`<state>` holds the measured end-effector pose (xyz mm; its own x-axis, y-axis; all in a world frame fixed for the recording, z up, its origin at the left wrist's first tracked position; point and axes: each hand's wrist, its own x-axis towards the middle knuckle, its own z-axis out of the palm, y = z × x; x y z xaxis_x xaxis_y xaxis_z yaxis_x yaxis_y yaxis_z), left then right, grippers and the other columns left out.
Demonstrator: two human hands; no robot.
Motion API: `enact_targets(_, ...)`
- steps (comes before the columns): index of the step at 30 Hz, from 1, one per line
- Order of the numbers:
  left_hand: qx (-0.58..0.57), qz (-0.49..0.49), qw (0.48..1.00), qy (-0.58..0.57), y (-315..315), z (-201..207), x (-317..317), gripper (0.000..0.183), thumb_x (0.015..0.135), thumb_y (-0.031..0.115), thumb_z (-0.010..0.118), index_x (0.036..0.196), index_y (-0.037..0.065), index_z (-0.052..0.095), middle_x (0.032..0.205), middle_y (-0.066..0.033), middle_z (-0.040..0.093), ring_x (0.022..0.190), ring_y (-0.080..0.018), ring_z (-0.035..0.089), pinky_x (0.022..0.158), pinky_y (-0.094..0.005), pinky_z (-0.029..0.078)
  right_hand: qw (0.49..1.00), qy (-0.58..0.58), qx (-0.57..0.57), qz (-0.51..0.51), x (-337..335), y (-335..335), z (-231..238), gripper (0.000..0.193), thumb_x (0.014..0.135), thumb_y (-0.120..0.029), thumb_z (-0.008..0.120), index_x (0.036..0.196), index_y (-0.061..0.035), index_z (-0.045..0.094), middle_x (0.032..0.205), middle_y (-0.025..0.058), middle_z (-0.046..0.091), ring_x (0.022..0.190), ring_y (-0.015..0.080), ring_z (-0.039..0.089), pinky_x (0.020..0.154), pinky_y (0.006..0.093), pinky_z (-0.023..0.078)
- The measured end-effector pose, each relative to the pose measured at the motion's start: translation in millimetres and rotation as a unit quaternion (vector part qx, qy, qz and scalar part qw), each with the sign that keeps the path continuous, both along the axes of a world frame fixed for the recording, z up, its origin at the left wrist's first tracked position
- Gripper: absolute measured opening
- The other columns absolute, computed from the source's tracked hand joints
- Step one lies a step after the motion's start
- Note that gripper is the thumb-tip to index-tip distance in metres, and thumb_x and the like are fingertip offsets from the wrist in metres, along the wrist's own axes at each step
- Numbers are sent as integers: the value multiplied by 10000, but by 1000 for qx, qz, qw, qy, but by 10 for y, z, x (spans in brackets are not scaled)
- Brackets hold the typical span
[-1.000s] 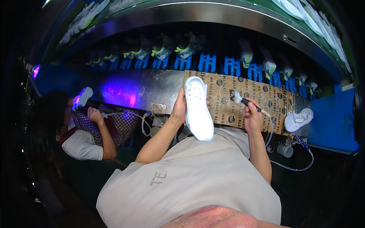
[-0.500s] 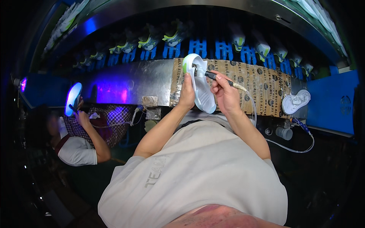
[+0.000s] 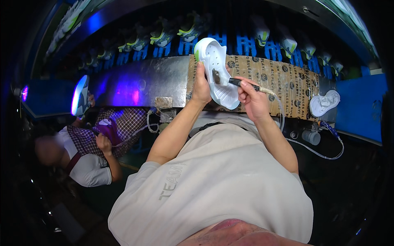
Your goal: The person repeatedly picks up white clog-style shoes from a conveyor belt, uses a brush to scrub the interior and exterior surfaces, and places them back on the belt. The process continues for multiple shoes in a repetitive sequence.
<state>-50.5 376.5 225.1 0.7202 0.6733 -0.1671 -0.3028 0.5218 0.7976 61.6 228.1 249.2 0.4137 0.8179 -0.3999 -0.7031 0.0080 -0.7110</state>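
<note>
A white shoe sole [image 3: 213, 57] with a bright green patch on its side is held up over the bench, its hollow inner face toward me. My left hand [image 3: 201, 86] is closed round its left edge, thumb up along the side. In my right hand [image 3: 253, 96] is a black-handled brush [image 3: 242, 83], pinched between thumb and fingers. A pale tube [image 3: 269, 91] runs from the handle's rear end. The brush tip lies inside the sole, near the middle, where a dark bristle patch shows against the white.
Brown printed tape covers the bench top [image 3: 283, 84]. A white crumpled sole-shaped piece [image 3: 324, 103] lies at its right end. Beyond, shoe uppers [image 3: 188, 33] hang above blue racks [image 3: 246, 45]. At left a co-worker [image 3: 88, 164] holds another sole [image 3: 80, 96]. A small clear cup [image 3: 310, 137] hangs below the bench.
The brush tip has moved from the sole's upper part down toward its middle. The sole sits slightly higher in view. The co-worker's brush hand has dropped away from their sole.
</note>
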Motion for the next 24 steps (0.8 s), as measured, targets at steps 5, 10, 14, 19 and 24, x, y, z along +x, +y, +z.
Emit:
enact_targets(5,-14,-7,1000,-22,47,143,37,786,1020,649,158,1325,26,528,1094,-156,676,1009,-273,673,884,-425,562,992,102,73,5,-24,-70,115,325,986,-158,626,1254,25,639,833,18,598,625,44,443,524,184,348)
enact_targets(10,29,-18,999,-29,69,237,31,810,1006,671,138,1346,34,506,1092,-154,666,1012,-278,666,874,-423,563,997,57,30,34,-11,-144,77,328,988,-145,617,1267,27,629,834,26,600,610,30,422,475,168,319)
enact_targets(14,7,-25,997,-68,72,404,91,742,1028,622,201,1300,14,527,1059,-156,680,976,-268,684,838,-424,581,987,125,96,24,82,-221,145,352,993,-139,608,1298,36,600,836,24,589,609,23,405,483,155,307)
enact_targets(19,29,-55,995,-73,99,594,155,808,1013,648,129,1319,12,524,1063,-156,677,987,-271,679,854,-426,579,990,-22,54,125,150,-345,157,360,997,-139,597,1306,45,589,845,21,589,590,11,385,466,160,300)
enact_targets(24,21,-115,990,-73,158,867,247,836,1019,648,108,1330,1,534,1083,-172,684,1008,-281,687,882,-428,581,995,48,78,44,238,-430,232,343,963,-138,652,1254,44,641,765,-18,550,561,23,357,466,179,263)
